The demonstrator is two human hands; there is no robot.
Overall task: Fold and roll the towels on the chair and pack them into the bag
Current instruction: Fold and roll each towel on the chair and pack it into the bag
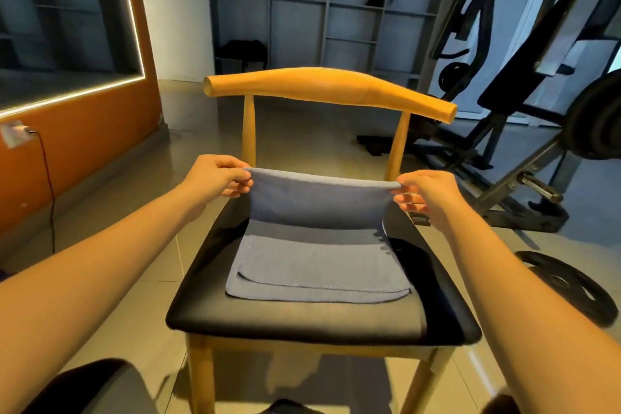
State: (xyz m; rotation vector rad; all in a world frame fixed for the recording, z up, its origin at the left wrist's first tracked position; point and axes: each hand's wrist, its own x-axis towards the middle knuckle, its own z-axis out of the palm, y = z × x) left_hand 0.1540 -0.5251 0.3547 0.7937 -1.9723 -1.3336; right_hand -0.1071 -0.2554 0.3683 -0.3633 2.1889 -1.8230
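A grey-blue towel (316,245) lies on the black seat of a wooden chair (302,323). Its near part rests flat on the seat in layers, and its far part is lifted upright. My left hand (215,178) pinches the raised far left corner. My right hand (426,195) pinches the raised far right corner. The towel's top edge is stretched straight between the two hands, just in front of the chair's curved backrest (329,87). No bag can be made out for certain in this view.
Gym equipment (524,84) with a weight bar stands at the right, and a weight plate (568,286) lies on the floor beside the chair. Grey shelves (302,3) line the far wall. An orange wall (77,144) with a socket and cable is at left.
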